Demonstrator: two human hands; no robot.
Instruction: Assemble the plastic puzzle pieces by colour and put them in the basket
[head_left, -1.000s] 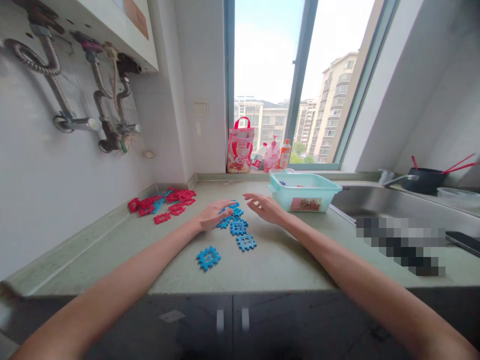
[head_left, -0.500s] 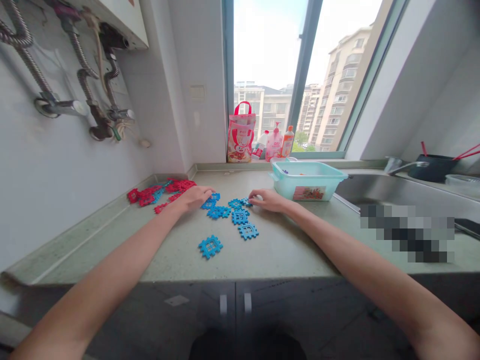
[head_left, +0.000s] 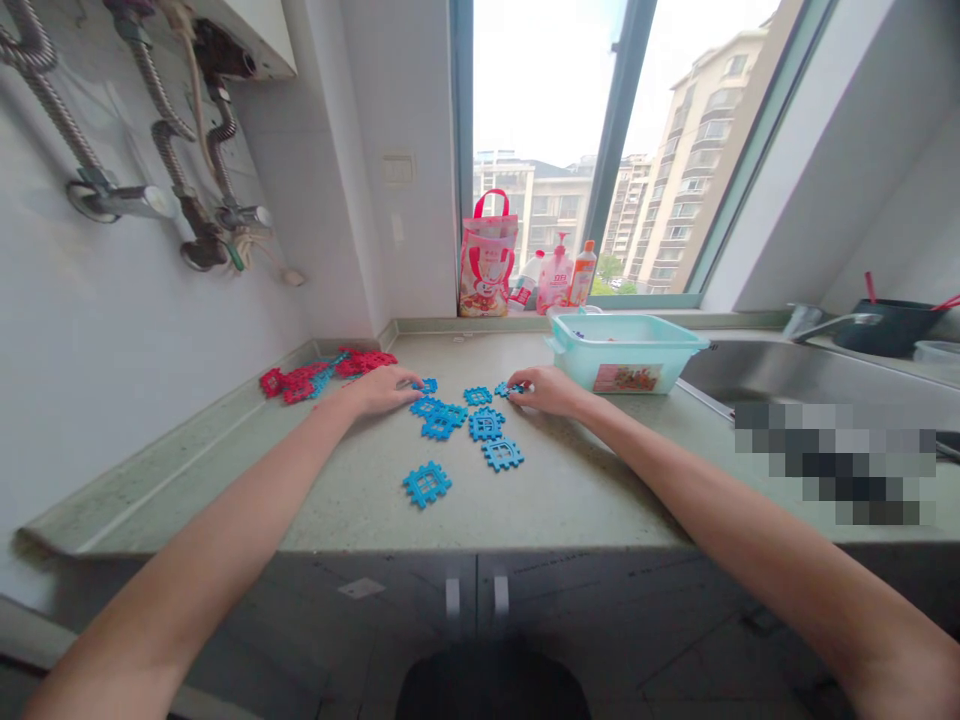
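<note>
My left hand [head_left: 386, 390] is at the left of several blue interlocking toy tiles, its thumb and fingertips closed on the edge of one blue tile [head_left: 428, 385]. At the right of the group, my right hand [head_left: 551, 389] pinches another blue tile [head_left: 504, 389], partly covered by the fingers. Between the hands lie a flat blue tile [head_left: 478, 396], some overlapping ones [head_left: 444, 422] and a window-patterned tile [head_left: 487, 424]. Closer to me are another window tile [head_left: 503, 454] and a separate one [head_left: 427, 484]. Red tiles [head_left: 300, 383] are heaped beyond my left hand, mixed with some blue.
A turquoise plastic basket [head_left: 637, 345] stands behind my right hand, beside the steel sink [head_left: 731, 375]. On the windowsill are a red-handled bag [head_left: 489, 265], a pink pump bottle [head_left: 555, 280] and an orange bottle [head_left: 583, 272]. The countertop [head_left: 337, 510] ends at its front edge.
The blue tile at my right hand now lies apart from the one beside it. My left fingers have shifted slightly at their tile, and the camera view has moved a little.
</note>
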